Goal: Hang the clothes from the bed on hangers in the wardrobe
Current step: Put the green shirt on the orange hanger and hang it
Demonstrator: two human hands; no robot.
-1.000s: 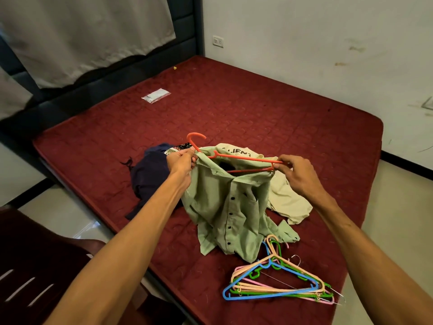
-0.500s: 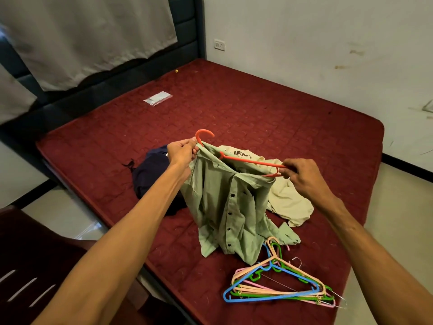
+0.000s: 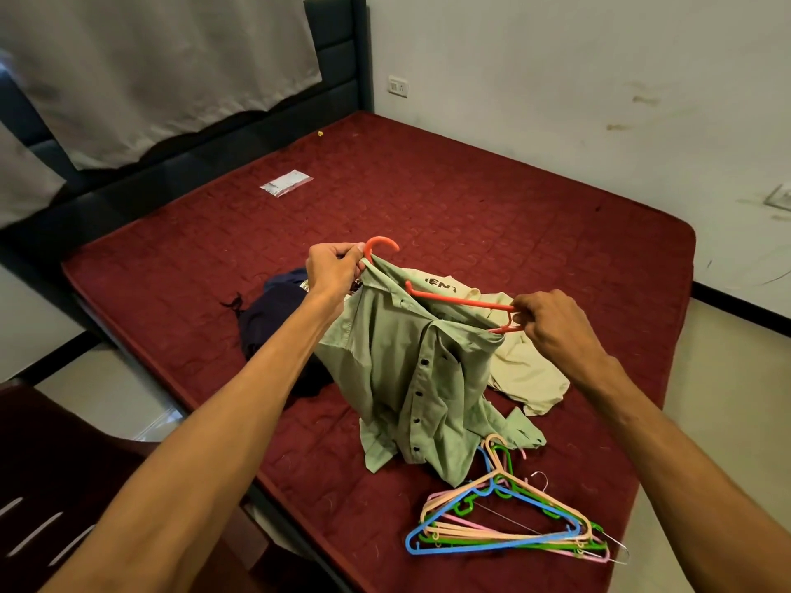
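A pale green button shirt [image 3: 411, 378] hangs over the dark red bed [image 3: 492, 207], its hem touching the mattress. An orange hanger [image 3: 458, 299] sits partly inside the shirt's collar. My left hand [image 3: 331, 271] pinches the collar and the neck of the hanger just below its hook. My right hand [image 3: 550, 325] grips the hanger's right end together with the shirt's shoulder. A cream shirt [image 3: 526, 370] with black lettering lies behind on the bed, and a dark navy garment [image 3: 274, 318] lies to the left.
A pile of several coloured hangers [image 3: 509, 524] lies near the bed's front corner. A small clear packet [image 3: 286, 184] rests further back. A dark headboard [image 3: 214, 134] and grey curtain stand on the left, white walls on the right. A dark wooden chair [image 3: 55, 485] is at lower left.
Both hands have lifted the green shirt and orange hanger a little higher. My right hand has drawn the hanger's end down into the shirt's shoulder.
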